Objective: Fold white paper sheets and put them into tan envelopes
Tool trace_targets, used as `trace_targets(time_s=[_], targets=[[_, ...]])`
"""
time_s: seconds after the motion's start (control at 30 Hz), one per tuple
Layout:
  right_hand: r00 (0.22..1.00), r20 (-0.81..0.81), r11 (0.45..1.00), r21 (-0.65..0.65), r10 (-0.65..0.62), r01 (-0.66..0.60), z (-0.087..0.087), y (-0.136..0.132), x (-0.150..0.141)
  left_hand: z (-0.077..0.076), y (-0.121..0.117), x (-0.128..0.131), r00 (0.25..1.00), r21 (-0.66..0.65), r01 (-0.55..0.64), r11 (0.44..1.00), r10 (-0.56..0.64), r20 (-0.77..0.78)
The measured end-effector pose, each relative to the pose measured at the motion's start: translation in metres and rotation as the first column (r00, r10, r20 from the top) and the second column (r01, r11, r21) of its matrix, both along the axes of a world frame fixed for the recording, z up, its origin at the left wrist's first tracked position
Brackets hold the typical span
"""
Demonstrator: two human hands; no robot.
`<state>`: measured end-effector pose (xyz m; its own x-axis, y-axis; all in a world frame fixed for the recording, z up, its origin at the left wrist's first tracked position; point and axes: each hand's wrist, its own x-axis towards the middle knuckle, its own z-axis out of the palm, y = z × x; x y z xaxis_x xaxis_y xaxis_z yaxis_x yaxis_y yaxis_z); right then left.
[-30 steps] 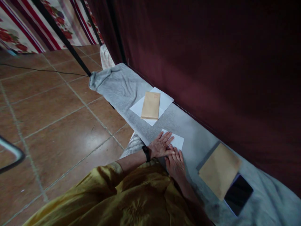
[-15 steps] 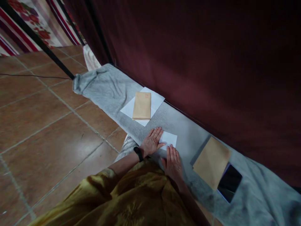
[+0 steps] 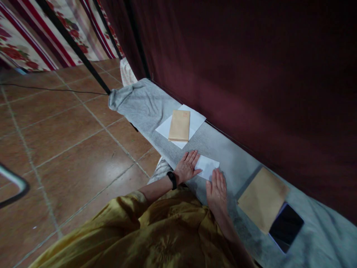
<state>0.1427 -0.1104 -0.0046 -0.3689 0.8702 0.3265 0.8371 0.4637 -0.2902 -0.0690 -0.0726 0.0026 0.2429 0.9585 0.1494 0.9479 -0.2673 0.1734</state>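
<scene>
A small white sheet of folded-looking paper [image 3: 206, 166] lies on the grey cloth in front of me. Flat on its left end rests my left hand [image 3: 188, 166], fingers stretched out and a dark band on the wrist. My right hand [image 3: 217, 189] is at the paper's lower right corner, its fingers straight and touching the edge. Beyond the left hand, a stack of brown envelopes [image 3: 179, 125] with a reddish stamp mark sits on larger white paper [image 3: 197, 120].
More brown envelopes [image 3: 262, 199] lie to the right, and a dark phone [image 3: 286, 227] overlaps their corner. Grey cloth [image 3: 223, 147] covers the narrow surface, with a dark red curtain [image 3: 237, 74] behind it. A black pole [image 3: 80, 54] stands at the left end above the tiled floor [image 3: 92, 160].
The view has shifted, so everything appears farther right. Both hands stay at the white paper, the right one at its lower right corner. A curved metal bar has come into view at the left.
</scene>
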Motion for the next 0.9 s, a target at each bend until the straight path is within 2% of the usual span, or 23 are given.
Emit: trace_targets(time_s=[0.13,0.23,0.33,0.4,0.47,0.53,0.6,0.63,0.7,0.8,0.9], targets=[[0.997,-0.015,0.995,-0.062,0.081,-0.082,0.003,0.025,-0.027,-0.001,0.001,-0.003,1.000,-0.008,0.016,1.000,-0.016,0.011],[0.998,0.044,0.997,-0.064,0.043,-0.040,-0.005,0.036,-0.038,-0.001,-0.001,-0.010,0.999,0.003,0.050,0.999,-0.050,0.015],[0.999,0.049,1.000,0.001,-0.019,0.019,-0.016,0.038,-0.038,0.000,-0.004,-0.023,0.998,0.023,0.052,0.998,-0.053,0.024],[0.999,0.037,0.999,0.038,-0.035,0.034,-0.021,0.037,-0.037,0.003,0.001,-0.036,0.999,0.049,0.015,0.999,-0.017,0.048],[0.998,0.037,0.997,0.062,-0.044,0.042,-0.024,0.036,-0.037,0.009,0.013,-0.054,0.990,0.083,-0.106,0.991,0.097,0.106],[0.998,0.038,0.995,0.081,-0.056,0.053,-0.024,0.036,-0.038,0.018,0.032,-0.075,0.928,0.091,-0.338,0.937,0.315,0.201],[0.998,0.035,0.993,0.103,-0.061,0.057,-0.024,0.036,-0.039,0.027,0.053,-0.096,0.784,0.034,-0.586,0.810,0.555,0.280],[0.998,0.033,0.992,0.113,-0.058,0.054,-0.024,0.036,-0.039,0.030,0.063,-0.105,0.717,-0.011,-0.663,0.749,0.639,0.278],[0.998,0.033,0.991,0.124,-0.048,0.044,-0.023,0.036,-0.039,0.035,0.077,-0.118,0.658,-0.089,-0.722,0.686,0.720,0.221],[0.998,0.047,0.992,0.119,-0.043,0.037,-0.023,0.036,-0.038,0.037,0.087,-0.126,0.664,-0.126,-0.726,0.676,0.737,0.126],[0.997,0.064,0.993,0.115,-0.040,0.032,-0.023,0.036,-0.037,0.037,0.091,-0.128,0.654,-0.138,-0.735,0.664,0.748,0.119]])
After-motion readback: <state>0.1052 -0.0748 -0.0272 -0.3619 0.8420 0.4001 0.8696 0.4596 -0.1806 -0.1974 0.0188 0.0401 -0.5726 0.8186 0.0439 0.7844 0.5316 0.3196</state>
